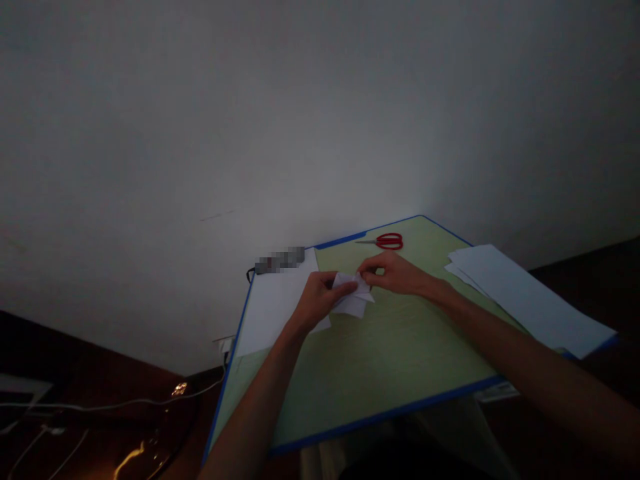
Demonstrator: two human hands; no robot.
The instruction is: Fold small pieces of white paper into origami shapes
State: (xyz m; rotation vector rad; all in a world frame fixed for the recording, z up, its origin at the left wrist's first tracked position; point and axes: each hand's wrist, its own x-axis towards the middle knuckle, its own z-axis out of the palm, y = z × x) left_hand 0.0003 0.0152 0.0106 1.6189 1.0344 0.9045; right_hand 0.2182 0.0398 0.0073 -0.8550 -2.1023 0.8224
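A small folded piece of white paper (350, 307) is held just over the table, with several layers and pointed corners showing. My left hand (323, 297) grips it from the left, thumb on top and fingers behind. At its upper right edge, my right hand (390, 272) pinches the paper between thumb and fingertips. The exact fold under the right fingertips is too small to make out. Beyond my right hand lies a pair of scissors (389, 241) with red handles, blades toward the left.
The pale green table (390, 380) has a blue rim and stands against a grey wall (320, 120). White sheets (275, 313) lie at left beneath a blurred dark object (280, 260). More white paper (530, 293) overhangs the right edge. Cables (125, 403) run at lower left.
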